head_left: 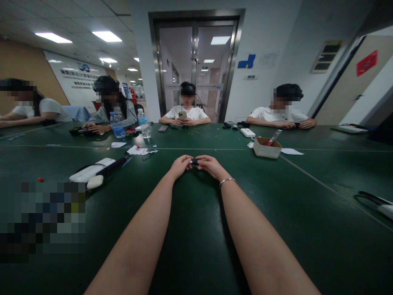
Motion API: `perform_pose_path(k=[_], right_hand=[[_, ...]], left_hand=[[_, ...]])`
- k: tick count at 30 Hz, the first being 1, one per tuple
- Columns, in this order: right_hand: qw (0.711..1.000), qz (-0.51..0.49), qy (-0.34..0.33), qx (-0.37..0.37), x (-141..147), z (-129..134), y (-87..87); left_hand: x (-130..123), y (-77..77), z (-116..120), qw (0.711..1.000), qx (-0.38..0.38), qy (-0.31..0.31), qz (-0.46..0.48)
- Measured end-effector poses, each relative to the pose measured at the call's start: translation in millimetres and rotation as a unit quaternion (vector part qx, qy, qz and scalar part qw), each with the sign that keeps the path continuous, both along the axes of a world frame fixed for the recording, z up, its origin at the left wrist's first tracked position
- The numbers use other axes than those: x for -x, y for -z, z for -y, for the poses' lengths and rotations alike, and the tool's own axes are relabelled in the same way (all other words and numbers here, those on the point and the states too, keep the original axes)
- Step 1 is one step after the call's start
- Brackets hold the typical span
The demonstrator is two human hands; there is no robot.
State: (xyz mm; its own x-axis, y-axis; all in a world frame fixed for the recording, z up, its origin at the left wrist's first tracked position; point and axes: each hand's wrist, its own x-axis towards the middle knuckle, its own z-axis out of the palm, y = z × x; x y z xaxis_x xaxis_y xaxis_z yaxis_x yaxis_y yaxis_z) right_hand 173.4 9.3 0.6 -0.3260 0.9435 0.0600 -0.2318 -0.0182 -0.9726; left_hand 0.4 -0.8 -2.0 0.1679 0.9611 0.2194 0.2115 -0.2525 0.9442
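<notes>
Both my arms reach forward over the green table (196, 229). Between my fingertips is a small black object with a silvery end (194, 162); its kind is too small to make out. My left hand (181, 166) pinches the silvery end. On the other side, my right hand (210, 166), with a silver bangle (227, 182) at the wrist, closes its fingers on the black end. The fingers cover part of the object, which is held roughly level, close to the tabletop.
A white device with a black cable (92, 170) lies to the left, near torn paper (138, 150). Two water bottles (144, 123) stand farther back. A small cardboard box (267, 148) sits at right. Several people (187, 112) sit across the table.
</notes>
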Motion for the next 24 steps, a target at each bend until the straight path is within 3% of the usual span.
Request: perform_pose_path(k=[5,9,11,15,17,20,22,24], right_hand=[[1.0,0.025,0.001,-0.016,1,1,-0.9],[0.981,0.172,0.032,-0.084,8,3,0.6],[0.943,0.286,0.077,-0.148,14,5,2.2],[0.837,0.452,0.152,-0.269,29,13,3.2],[0.807,0.501,0.123,-0.288,33,20,-1.9],[0.784,0.54,-0.004,-0.306,23,41,-25.3],[0.77,0.552,-0.121,-0.295,-3,66,-52.8],[0.768,0.557,-0.167,-0.268,-47,99,-85.3]], left_hand=[[0,-1.5,1,1.0,0.013,0.002,0.016],[3,3.2,-2,0.999,-0.006,-0.027,0.018],[4,6.7,-3,0.999,-0.026,-0.037,-0.003],[3,9.4,-5,0.989,-0.095,-0.078,-0.081],[2,5.5,-2,0.986,-0.095,-0.086,-0.102],[10,-7.7,14,0.994,-0.007,-0.017,-0.107],[27,-19.5,36,0.991,0.052,0.04,-0.116],[54,-31.4,69,0.982,0.101,0.096,-0.124]])
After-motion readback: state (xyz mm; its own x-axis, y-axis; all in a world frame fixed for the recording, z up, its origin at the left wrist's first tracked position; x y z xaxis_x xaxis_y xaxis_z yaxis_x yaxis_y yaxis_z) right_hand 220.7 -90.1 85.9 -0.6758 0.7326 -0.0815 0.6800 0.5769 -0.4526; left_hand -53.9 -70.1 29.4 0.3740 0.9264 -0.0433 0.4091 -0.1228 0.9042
